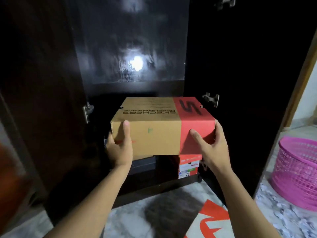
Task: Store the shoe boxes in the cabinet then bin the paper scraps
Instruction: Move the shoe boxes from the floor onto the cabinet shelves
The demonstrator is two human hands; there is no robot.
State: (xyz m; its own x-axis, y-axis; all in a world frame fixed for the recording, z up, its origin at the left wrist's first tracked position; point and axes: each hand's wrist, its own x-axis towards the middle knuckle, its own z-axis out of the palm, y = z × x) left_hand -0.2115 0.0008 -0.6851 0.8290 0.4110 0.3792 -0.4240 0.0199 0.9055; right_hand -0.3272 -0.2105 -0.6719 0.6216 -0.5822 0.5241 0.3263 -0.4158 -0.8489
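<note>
Holding the shoe box between your two hands, you have it level at the opening of the dark cabinet, low down between the two open doors. Your left hand grips the brown left end, with the thumb up on the front face and the fingers round the side. Your right hand grips the red right end in the same way, thumb on the front and fingers round the corner. The hands are well apart, one at each end of the box. The lid shows black letters, upside down from your side, and a big black S on the red part. Under the box, inside the cabinet, stand a black box on the left and a red and white box on the right; I cannot tell if the held box touches them. A metal hinge shows just beside the far right corner of the box. On the marble floor near your right forearm lies a flat red and white piece. A pink basket stands on the floor, beyond the right door.
</note>
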